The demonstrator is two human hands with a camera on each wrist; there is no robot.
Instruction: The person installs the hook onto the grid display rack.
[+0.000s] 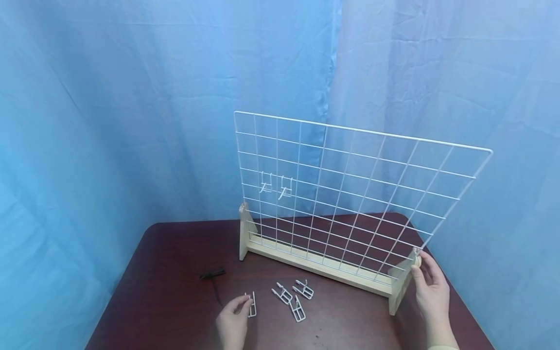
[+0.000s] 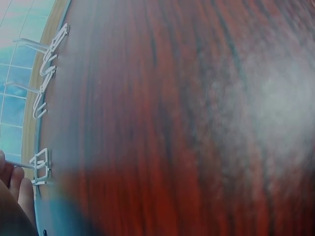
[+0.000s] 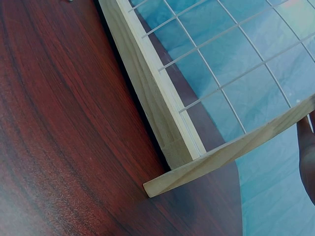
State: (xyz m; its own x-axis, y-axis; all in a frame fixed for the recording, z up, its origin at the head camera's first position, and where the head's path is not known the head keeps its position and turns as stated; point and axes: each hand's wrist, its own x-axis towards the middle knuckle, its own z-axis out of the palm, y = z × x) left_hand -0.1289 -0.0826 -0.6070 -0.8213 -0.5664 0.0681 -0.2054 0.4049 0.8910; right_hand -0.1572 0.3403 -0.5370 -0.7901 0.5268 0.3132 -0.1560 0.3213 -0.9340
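A white wire grid (image 1: 332, 180) stands in a pale wooden base (image 1: 315, 266). Two white hooks (image 1: 285, 188) hang on the grid's left part. At the front left of the table, my left hand (image 1: 235, 321) pinches a white wire hook (image 1: 252, 308) between thumb and fingers; the left wrist view shows this hook (image 2: 42, 164) at the fingertips. My right hand (image 1: 432, 287) grips the top of the wooden end support (image 1: 400, 296) on the right. In the right wrist view, only a sliver of that hand (image 3: 307, 152) shows, beside the end support (image 3: 221, 160).
Several more white hooks (image 1: 297, 309) lie close together on the dark red-brown table (image 1: 175, 301), in front of the base. A small black object (image 1: 213, 273) with a thin cord lies left of the base. Blue curtains (image 1: 175, 97) surround the table.
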